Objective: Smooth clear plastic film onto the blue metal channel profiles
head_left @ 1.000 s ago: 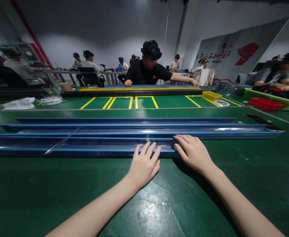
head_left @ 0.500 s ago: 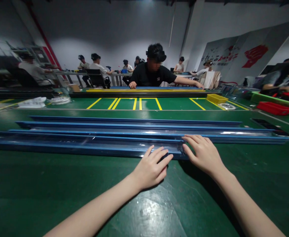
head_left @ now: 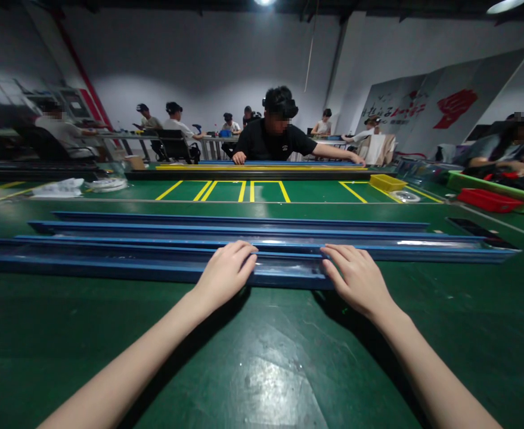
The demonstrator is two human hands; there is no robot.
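Nearest to me lies a long blue plastic channel (head_left: 123,267), its left end running out of view. My left hand (head_left: 226,271) reaches over it from the near side, fingers curled at the far wall and thumb at the trough. My right hand (head_left: 356,279) is closed in a similar way round its right end, which the fingers partly cover. The undersides of both hands are hidden. Just beyond it rests a second blue channel (head_left: 414,243), reaching farther right. Behind that is a third blue channel (head_left: 244,221).
A dark flat object (head_left: 476,229) lies at the right ends of the channels. Farther across the green table (head_left: 262,357) are a yellow tray (head_left: 385,183), a red tray (head_left: 489,201) and clear plastic bags (head_left: 58,188). A co-worker (head_left: 270,137) leans over long strips opposite.
My left hand has moved left along the nearest channel, from near its right end, and now closes over it. My right hand stays at the end. The view has tilted up slightly.
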